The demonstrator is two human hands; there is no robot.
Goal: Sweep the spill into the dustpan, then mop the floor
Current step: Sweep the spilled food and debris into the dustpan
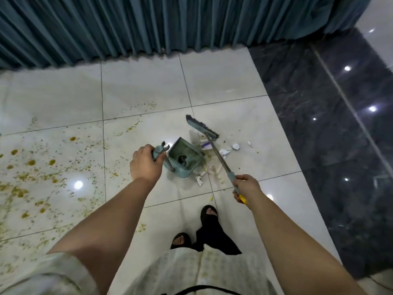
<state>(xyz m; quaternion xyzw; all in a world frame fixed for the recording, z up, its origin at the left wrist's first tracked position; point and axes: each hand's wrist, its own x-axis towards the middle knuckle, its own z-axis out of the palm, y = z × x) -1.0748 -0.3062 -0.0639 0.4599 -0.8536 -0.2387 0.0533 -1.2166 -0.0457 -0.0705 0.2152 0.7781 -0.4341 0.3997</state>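
Head camera is showing the teal dustpan (187,165) sitting on the white tiled floor (144,86), with paper scraps (226,151) lying just beside its mouth. The broom (203,128) is angling down just past them. The left hand (145,165) is gripping the dustpan by its handle, and the right hand (246,188) is clutching the broom's pole. A yellow-brown spill (32,167) is spreading across the tiles to the left.

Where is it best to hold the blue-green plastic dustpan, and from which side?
Grip the upright handle of the blue-green plastic dustpan, coming from the left, as the left hand does. The pan's open mouth faces right, toward the white paper scraps and grey broom head, so that side must stay free.
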